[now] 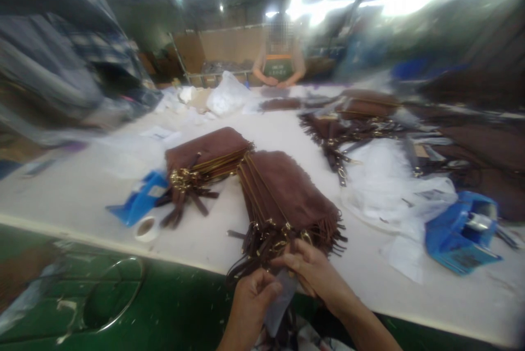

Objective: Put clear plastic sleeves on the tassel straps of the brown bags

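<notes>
A stack of brown suede pouches (283, 192) with gold zippers and tassels lies at the near edge of the white table (82, 187). My left hand (252, 293) is closed in a pinch on a pale strip (281, 302) that hangs below the table edge. My right hand (314, 269) curls over the tassel end of the stack, its fingers closed on the top of the same strip and the zipper pulls. A second stack of the same pouches (203, 159) lies to the left, tassels toward me.
A roll of tape (146, 228) and a blue packet (141, 198) lie left of the stacks. White plastic bags (394, 187) and a blue box (463, 233) sit to the right. More brown pouches (353, 116) lie farther back. A person (279, 61) stands at the table's far end.
</notes>
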### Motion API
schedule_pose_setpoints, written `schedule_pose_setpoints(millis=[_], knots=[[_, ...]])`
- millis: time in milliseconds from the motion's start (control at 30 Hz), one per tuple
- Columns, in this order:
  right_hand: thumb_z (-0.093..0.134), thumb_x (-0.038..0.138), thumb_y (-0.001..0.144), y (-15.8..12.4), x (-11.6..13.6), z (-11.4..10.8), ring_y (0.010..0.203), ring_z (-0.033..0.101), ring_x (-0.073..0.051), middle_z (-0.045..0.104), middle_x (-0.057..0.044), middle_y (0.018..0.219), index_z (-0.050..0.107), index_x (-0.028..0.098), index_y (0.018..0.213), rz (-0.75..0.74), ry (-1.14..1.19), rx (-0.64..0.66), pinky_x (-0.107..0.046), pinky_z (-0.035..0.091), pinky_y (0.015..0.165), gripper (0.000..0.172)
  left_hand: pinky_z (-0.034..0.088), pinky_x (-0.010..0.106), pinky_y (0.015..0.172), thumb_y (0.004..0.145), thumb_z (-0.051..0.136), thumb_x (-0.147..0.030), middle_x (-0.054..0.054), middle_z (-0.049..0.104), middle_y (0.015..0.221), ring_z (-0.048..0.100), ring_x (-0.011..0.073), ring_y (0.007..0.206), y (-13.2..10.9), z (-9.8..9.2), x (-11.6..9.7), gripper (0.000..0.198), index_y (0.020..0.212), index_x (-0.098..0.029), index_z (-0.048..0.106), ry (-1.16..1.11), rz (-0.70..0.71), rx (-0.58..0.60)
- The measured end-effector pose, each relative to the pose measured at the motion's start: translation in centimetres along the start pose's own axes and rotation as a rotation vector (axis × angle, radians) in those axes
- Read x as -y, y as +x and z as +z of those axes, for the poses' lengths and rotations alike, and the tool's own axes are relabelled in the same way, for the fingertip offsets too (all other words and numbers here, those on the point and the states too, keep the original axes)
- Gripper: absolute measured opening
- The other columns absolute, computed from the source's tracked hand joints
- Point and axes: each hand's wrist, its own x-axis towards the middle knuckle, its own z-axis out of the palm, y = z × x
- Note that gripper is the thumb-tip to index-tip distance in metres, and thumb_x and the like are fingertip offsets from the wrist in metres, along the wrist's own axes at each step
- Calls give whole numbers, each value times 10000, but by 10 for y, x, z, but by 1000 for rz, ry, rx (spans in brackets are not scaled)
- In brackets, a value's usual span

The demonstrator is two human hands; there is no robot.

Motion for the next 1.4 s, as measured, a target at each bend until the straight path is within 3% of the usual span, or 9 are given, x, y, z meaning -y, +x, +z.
schedule_pose_setpoints(millis=[200,467,867,1400], knots=[[686,371,782,-3,11,2,321,300,-15,564,72,536,526,193,774,37,14,-61,-159,150,309,239,349,222,528,748,651,-331,-26,562,570,471,115,538,-1,4,7,214,665,-143,589,-42,-14,34],[668,390,795,-1,6,1,324,296,-9,620,55,599,530,192,791,24,-1,-17,-151,155,308,241,350,223,536,754,641,-312,-38,540,566,452,111,541,0,4,6,198,653,-151,585,-3,15,-27],[655,351,812,1,4,0,321,307,-13,522,90,534,525,188,809,38,-4,-8,-138,173,294,209,338,225,528,738,652,-320,-35,538,556,452,117,538,0,3,11,202,645,-151,593,12,-6,-45],[639,358,809,2,3,-1,331,307,-23,519,86,529,537,187,831,45,-20,-13,-148,152,303,200,363,238,559,733,663,-303,-18,556,577,482,129,566,3,6,10,201,635,-145,587,-55,-17,-27]])
